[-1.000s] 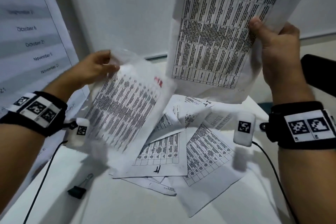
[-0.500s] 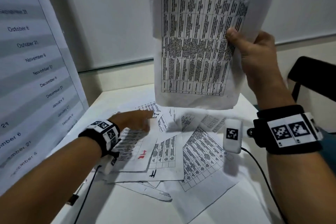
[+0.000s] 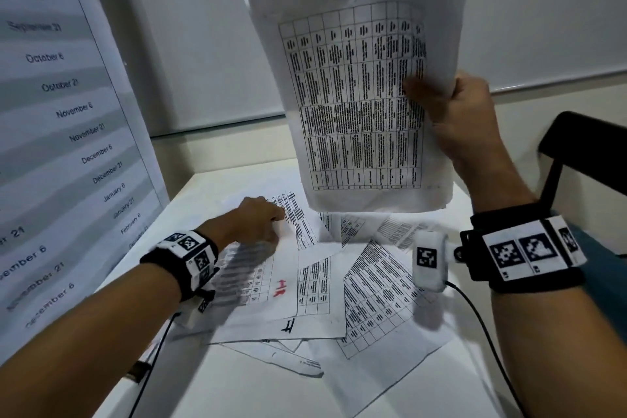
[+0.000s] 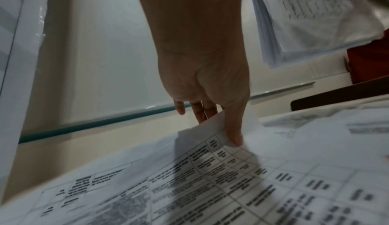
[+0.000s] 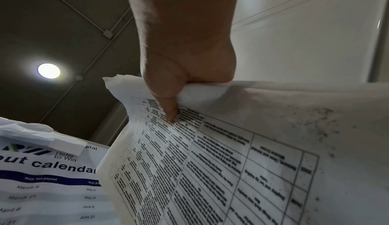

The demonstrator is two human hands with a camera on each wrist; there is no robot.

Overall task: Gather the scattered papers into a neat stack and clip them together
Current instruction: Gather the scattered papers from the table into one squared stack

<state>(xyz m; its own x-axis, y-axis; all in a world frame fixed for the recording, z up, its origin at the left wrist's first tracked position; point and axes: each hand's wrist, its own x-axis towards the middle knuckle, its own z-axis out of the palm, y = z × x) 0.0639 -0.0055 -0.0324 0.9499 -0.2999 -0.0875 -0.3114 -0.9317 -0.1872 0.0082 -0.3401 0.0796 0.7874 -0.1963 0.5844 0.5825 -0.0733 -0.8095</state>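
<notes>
My right hand [image 3: 437, 92] holds up a stack of printed table sheets [image 3: 356, 95] above the table, thumb on the front and fingers behind; the right wrist view shows the hand [image 5: 174, 102] clenching the stack's [image 5: 231, 162] edge. My left hand [image 3: 261, 219] is low over the scattered papers [image 3: 376, 288] and pinches the far corner of a sheet with a red mark [image 3: 261, 282]. In the left wrist view its thumb [image 4: 233, 133] lies on the raised corner of that sheet [image 4: 210, 170]. A black binder clip [image 3: 138, 370] peeks out beside my left forearm.
The white table [image 3: 237, 394] is small, with its far edge near the wall. A large calendar poster [image 3: 68, 112] stands along the left side. A black chair back [image 3: 583, 153] is at the right. Cables run from both wrist cameras.
My left hand came down from the air with its sheet onto the pile and now stays at that sheet's far corner. The right hand's stack shifted a little lower and rightward.
</notes>
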